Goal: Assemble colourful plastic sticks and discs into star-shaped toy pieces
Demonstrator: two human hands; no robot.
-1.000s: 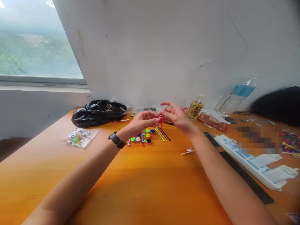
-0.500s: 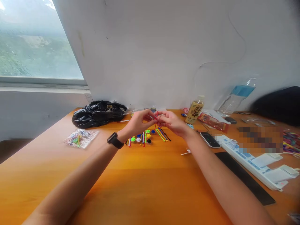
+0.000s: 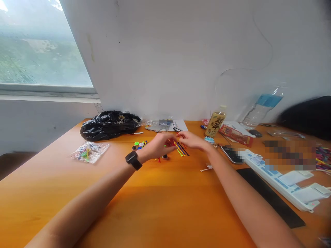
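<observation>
My left hand (image 3: 158, 146), with a black watch on its wrist, hovers low over a scatter of small coloured plastic sticks and round caps (image 3: 141, 144) on the orange table (image 3: 160, 203). Its fingers are curled in a pinch. My right hand (image 3: 192, 140) meets it fingertip to fingertip, also pinched. Between the two hands I see a small red piece (image 3: 176, 139), too small to name. Green, blue and black sticks (image 3: 181, 150) lie just under the right hand.
A black plastic bag (image 3: 110, 124) and a clear packet of coloured parts (image 3: 90, 151) lie at left. A yellow-labelled bottle (image 3: 216, 121), a snack wrapper, a phone (image 3: 232, 154), a white power strip (image 3: 281, 179) and a black ruler lie at right.
Both hands have come down from above the table to just over the coloured sticks, still pinched together. The left hand now covers part of the pile.
</observation>
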